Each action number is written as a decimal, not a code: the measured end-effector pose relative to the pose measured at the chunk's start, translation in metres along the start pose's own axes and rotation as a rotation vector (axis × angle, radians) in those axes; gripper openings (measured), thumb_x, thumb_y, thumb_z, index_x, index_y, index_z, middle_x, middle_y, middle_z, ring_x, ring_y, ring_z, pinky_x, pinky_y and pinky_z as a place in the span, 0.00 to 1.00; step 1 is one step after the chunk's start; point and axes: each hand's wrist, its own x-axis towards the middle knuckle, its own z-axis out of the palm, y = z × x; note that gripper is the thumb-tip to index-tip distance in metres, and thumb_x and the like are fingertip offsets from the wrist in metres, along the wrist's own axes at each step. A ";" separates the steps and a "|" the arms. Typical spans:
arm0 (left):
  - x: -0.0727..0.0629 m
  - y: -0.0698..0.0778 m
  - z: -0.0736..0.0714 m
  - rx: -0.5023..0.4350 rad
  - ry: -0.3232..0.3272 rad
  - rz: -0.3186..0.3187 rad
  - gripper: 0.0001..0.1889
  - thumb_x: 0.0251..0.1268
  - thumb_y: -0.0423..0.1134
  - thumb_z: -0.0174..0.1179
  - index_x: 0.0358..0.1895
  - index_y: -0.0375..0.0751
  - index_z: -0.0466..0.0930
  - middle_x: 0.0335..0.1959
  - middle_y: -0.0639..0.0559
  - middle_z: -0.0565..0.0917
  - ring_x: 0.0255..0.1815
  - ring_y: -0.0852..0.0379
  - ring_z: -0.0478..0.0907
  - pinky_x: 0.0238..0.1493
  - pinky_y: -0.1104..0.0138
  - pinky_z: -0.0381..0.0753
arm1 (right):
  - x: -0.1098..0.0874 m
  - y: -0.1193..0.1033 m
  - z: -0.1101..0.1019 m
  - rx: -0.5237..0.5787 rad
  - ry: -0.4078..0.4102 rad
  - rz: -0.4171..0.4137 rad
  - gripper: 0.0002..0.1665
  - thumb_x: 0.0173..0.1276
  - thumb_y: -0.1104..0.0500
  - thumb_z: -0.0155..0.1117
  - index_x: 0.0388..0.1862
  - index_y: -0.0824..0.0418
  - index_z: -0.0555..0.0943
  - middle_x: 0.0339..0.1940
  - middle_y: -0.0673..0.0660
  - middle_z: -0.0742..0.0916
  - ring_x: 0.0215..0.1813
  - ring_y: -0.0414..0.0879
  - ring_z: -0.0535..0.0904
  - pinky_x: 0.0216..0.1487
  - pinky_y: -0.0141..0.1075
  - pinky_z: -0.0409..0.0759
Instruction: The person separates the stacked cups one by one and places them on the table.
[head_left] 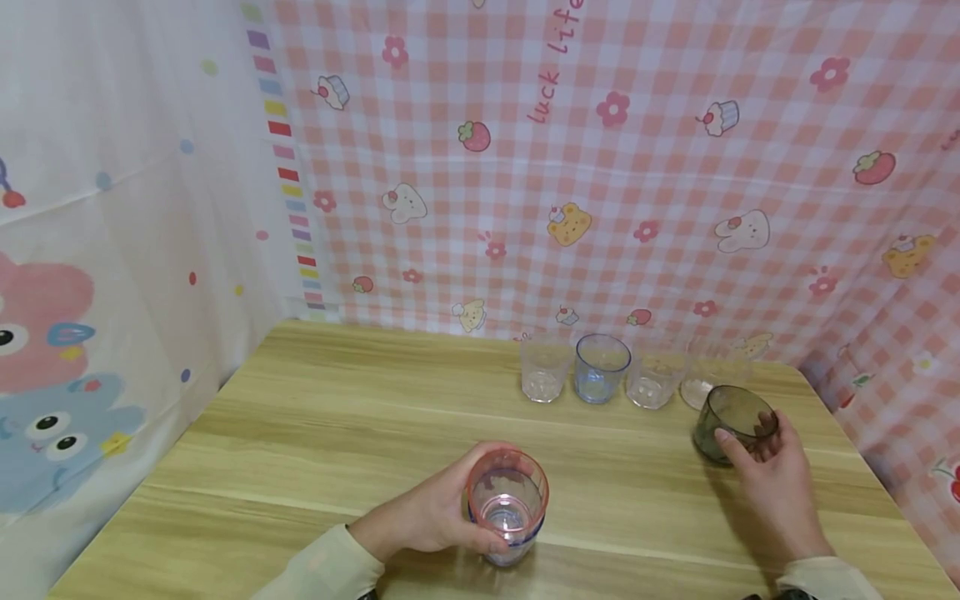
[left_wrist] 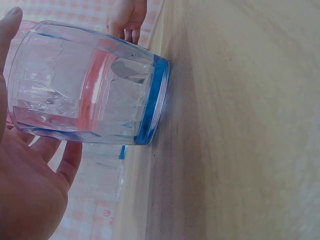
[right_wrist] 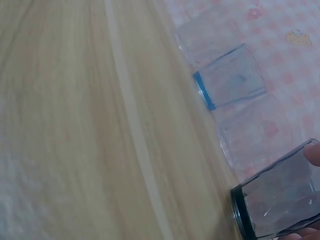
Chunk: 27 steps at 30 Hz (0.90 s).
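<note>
My left hand (head_left: 431, 508) grips two nested tumblers near the table's front. The inner one is a pink-rimmed glass (head_left: 543, 483); the outer is a blue-tinted glass (left_wrist: 154, 95) with a thick blue base. In the left wrist view their base is close over the wood, the thumb on one side and fingers on the other. At the right, my right hand (head_left: 783, 492) holds a dark smoky glass (head_left: 707, 433) between thumb and fingers, its mouth upward. That glass overlaps the clear tumbler at the right end of the back row in the head view.
Along the back edge of the wooden table (head_left: 360, 400) stands a row: a clear glass (head_left: 543, 375), a blue glass (head_left: 600, 375), another clear glass (head_left: 651, 383) and a third clear glass (head_left: 696, 387). A pink checked cloth (head_left: 450, 250) hangs behind, a white printed cloth (head_left: 165, 250) at the left.
</note>
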 end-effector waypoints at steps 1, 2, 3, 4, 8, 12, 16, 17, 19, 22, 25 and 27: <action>0.000 0.000 0.000 -0.001 -0.001 0.001 0.47 0.63 0.34 0.79 0.80 0.42 0.59 0.74 0.38 0.77 0.75 0.56 0.74 0.82 0.64 0.71 | 0.000 0.000 -0.001 -0.001 0.002 0.001 0.59 0.83 0.51 0.63 0.90 0.63 0.33 0.91 0.68 0.54 0.89 0.60 0.53 0.84 0.26 0.60; 0.000 0.000 0.000 0.002 -0.003 0.003 0.47 0.63 0.34 0.79 0.80 0.43 0.59 0.74 0.38 0.77 0.75 0.55 0.74 0.82 0.64 0.71 | 0.000 0.000 -0.002 -0.007 0.005 0.004 0.59 0.83 0.51 0.63 0.90 0.63 0.33 0.91 0.68 0.54 0.89 0.60 0.54 0.83 0.25 0.60; 0.001 0.000 0.000 0.003 -0.004 0.005 0.47 0.63 0.33 0.79 0.80 0.43 0.59 0.74 0.38 0.77 0.75 0.55 0.74 0.82 0.63 0.71 | 0.000 -0.001 -0.003 -0.017 0.009 0.009 0.58 0.83 0.51 0.63 0.91 0.63 0.34 0.90 0.68 0.55 0.89 0.59 0.54 0.82 0.23 0.61; 0.001 0.001 0.000 0.004 -0.006 0.007 0.47 0.63 0.32 0.79 0.80 0.43 0.59 0.74 0.37 0.77 0.76 0.55 0.74 0.82 0.63 0.71 | 0.000 -0.001 -0.003 -0.014 0.010 0.010 0.58 0.83 0.51 0.63 0.91 0.63 0.34 0.90 0.68 0.55 0.89 0.58 0.55 0.82 0.23 0.61; 0.001 0.004 0.000 -0.002 0.003 -0.033 0.48 0.62 0.34 0.80 0.80 0.44 0.59 0.74 0.40 0.77 0.75 0.56 0.74 0.81 0.64 0.71 | 0.000 -0.001 -0.005 -0.005 0.010 0.009 0.57 0.84 0.52 0.62 0.91 0.63 0.34 0.91 0.66 0.54 0.90 0.57 0.52 0.84 0.25 0.58; 0.000 0.007 0.000 -0.001 0.018 -0.096 0.49 0.60 0.36 0.81 0.80 0.44 0.60 0.75 0.44 0.77 0.75 0.57 0.75 0.81 0.64 0.71 | 0.000 0.002 -0.006 0.018 0.000 0.011 0.58 0.84 0.51 0.62 0.90 0.63 0.33 0.91 0.65 0.52 0.90 0.59 0.48 0.86 0.29 0.55; 0.000 0.006 0.000 0.000 0.017 -0.108 0.50 0.60 0.36 0.82 0.81 0.41 0.59 0.75 0.44 0.77 0.75 0.56 0.74 0.82 0.64 0.70 | -0.002 0.003 -0.009 0.070 -0.008 0.039 0.60 0.83 0.49 0.64 0.90 0.61 0.30 0.91 0.62 0.47 0.91 0.59 0.44 0.88 0.31 0.50; 0.000 0.006 0.000 -0.003 0.017 -0.111 0.50 0.60 0.36 0.82 0.81 0.40 0.59 0.75 0.44 0.77 0.75 0.57 0.74 0.82 0.64 0.70 | -0.003 0.002 -0.010 0.083 -0.011 0.046 0.61 0.83 0.49 0.64 0.90 0.60 0.30 0.91 0.62 0.46 0.91 0.59 0.42 0.88 0.31 0.49; -0.001 0.006 0.000 -0.007 0.016 -0.093 0.50 0.61 0.39 0.82 0.81 0.39 0.58 0.75 0.43 0.77 0.75 0.57 0.74 0.81 0.64 0.70 | -0.005 0.001 -0.011 0.099 -0.005 0.048 0.61 0.83 0.49 0.64 0.90 0.60 0.30 0.91 0.61 0.45 0.91 0.58 0.41 0.88 0.32 0.48; -0.001 0.006 0.000 -0.019 0.013 -0.072 0.51 0.62 0.43 0.82 0.82 0.40 0.57 0.75 0.43 0.76 0.75 0.57 0.74 0.81 0.65 0.70 | -0.009 -0.002 -0.013 0.098 0.017 0.044 0.59 0.84 0.50 0.63 0.90 0.60 0.32 0.91 0.61 0.45 0.91 0.57 0.41 0.88 0.30 0.48; 0.000 0.005 0.000 -0.027 0.010 -0.058 0.50 0.62 0.44 0.82 0.81 0.43 0.58 0.75 0.42 0.76 0.75 0.57 0.74 0.81 0.65 0.69 | -0.014 -0.006 -0.014 0.107 0.051 0.041 0.56 0.83 0.51 0.63 0.91 0.59 0.36 0.91 0.59 0.46 0.92 0.54 0.41 0.87 0.29 0.48; 0.000 0.004 0.000 -0.031 0.009 -0.058 0.49 0.61 0.41 0.82 0.80 0.45 0.59 0.75 0.42 0.76 0.75 0.57 0.74 0.82 0.65 0.69 | -0.017 -0.009 -0.014 0.110 0.071 0.029 0.55 0.83 0.52 0.63 0.91 0.59 0.38 0.92 0.57 0.46 0.92 0.51 0.41 0.87 0.28 0.47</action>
